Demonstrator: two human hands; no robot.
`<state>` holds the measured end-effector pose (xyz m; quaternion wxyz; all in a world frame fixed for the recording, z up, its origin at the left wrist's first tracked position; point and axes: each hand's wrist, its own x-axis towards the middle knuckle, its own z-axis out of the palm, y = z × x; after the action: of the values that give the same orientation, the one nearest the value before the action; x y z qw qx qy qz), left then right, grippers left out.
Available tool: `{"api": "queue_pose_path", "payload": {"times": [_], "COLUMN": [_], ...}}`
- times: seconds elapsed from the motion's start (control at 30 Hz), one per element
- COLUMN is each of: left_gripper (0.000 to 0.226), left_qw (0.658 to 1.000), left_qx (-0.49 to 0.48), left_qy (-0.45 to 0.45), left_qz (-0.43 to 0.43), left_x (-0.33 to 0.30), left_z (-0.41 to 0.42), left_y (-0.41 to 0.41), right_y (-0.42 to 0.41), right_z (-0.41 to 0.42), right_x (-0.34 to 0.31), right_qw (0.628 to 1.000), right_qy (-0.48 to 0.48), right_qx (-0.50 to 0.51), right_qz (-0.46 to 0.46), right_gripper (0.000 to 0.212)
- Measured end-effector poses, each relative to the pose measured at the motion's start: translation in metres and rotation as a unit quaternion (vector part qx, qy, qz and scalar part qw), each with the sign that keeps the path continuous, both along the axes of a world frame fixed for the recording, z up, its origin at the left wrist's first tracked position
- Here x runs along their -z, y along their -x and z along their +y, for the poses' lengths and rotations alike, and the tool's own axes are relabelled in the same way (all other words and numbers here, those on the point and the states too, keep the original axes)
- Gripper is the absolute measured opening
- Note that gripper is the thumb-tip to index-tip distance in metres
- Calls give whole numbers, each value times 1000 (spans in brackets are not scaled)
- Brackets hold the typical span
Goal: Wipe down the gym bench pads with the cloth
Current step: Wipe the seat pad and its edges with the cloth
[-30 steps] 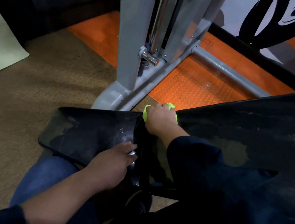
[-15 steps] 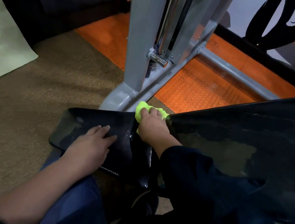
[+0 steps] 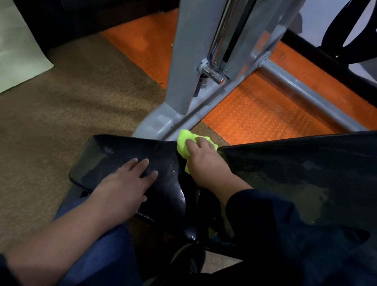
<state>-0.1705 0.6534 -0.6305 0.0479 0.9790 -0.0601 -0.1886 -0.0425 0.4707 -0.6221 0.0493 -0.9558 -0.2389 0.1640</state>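
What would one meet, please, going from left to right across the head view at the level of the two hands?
Brown carpet → seat pad → left hand → green cloth → right hand → back pad

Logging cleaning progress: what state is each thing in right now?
Cloth: bunched, pressed at the far edge where the pads meet.
Right hand: on the cloth.
Left hand: flat on the seat pad.
Back pad: worn, smeared.

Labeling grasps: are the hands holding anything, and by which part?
The right hand grips the bunched green cloth from above, at the gap between the pads. The left hand holds nothing, resting flat on the seat pad.
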Motion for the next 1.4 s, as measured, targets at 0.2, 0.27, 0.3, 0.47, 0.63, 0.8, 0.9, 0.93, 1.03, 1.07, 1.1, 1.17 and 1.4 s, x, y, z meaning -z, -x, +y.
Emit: {"api": "queue_pose_path", "payload": {"times": [0.2,0.27,0.3,0.47,0.63,0.8,0.9,0.93,1.03,1.07,1.1,1.17,1.4], "left_gripper": [70,70,70,70,70,69,69,69,70,70,70,69,70], "left_qw": [1000,1000,1000,1000,1000,999,999,999,999,999,999,999,998], "left_qx": [-7,-9,-8,-10,-13,-22,-24,-27,-34,-36,-38,-40,-35], "left_qy": [21,21,19,26,25,25,25,26,28,29,31,35,37], "left_qz": [-9,-7,-7,3,-1,2,2,2,1,1,1,-3,-23], "left_x": [1,2,3,2,1,3,3,3,6,6,6,5,4], "left_z": [1,1,1,2,1,0,-1,-1,0,0,0,-1,1], "left_y": [1,2,2,1,2,2,2,2,1,2,2,3,8], "right_y": [17,24,22,38,54,80,88,86,94,99,104,108,125], "right_z": [18,3,1,14,1,4,-11,-7,6,3,-3,-16,-16], "right_x": [5,3,2,-1,1,-1,-4,-3,-8,-8,-8,-12,-8], "right_qw": [1000,1000,1000,999,999,999,999,999,999,999,999,999,998], "right_qy": [-10,-15,-13,-11,-12,-37,-39,-38,-40,-42,-41,-42,-24], "right_qx": [17,-3,2,34,31,16,-8,4,33,18,-1,-13,-55], "right_qz": [-14,-10,-10,-6,-4,-4,-1,-10,-2,8,18,25,20], "right_gripper": [51,53,52,63,74,69,66,65,63,63,64,63,71]}}
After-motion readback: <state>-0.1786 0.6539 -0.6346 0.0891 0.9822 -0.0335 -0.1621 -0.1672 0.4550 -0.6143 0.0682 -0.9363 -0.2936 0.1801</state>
